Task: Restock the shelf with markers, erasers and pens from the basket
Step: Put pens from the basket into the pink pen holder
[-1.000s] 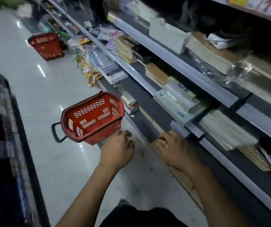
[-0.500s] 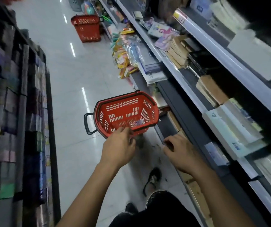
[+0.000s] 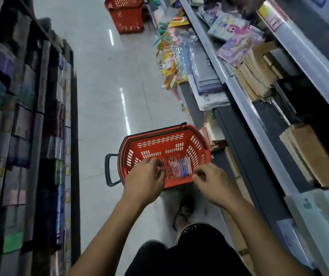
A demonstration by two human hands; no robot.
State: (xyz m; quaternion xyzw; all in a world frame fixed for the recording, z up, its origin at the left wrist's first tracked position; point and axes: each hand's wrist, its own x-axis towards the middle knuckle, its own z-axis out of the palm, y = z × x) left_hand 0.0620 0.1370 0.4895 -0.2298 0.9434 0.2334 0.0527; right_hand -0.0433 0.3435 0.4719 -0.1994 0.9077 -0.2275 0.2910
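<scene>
Pens [image 3: 180, 166], a clear-wrapped bundle with blue tips, lie on the bottom of the red basket [image 3: 165, 143] that sits on the floor [image 3: 100, 86] just ahead of me. Nearest to me are my dark shorts [image 3: 189, 253] and one shoe [image 3: 184, 211] planted between my arms, directly below the basket. My left hand [image 3: 144, 181] reaches over the basket's near rim, fingers curled loosely, holding nothing I can make out. My right hand [image 3: 212, 183] hovers at the near right corner with its grip pinched together; whether anything is in it I cannot tell. The shelf [image 3: 245, 120] runs along my right, stacked with brown paper pads [image 3: 314, 154] and notebooks. Hanging packets [image 3: 176, 56] crowd its lower edge farther on. Beyond, a second red basket [image 3: 125, 14] stands in the aisle, and dark racks [image 3: 20, 126] wall my left.
</scene>
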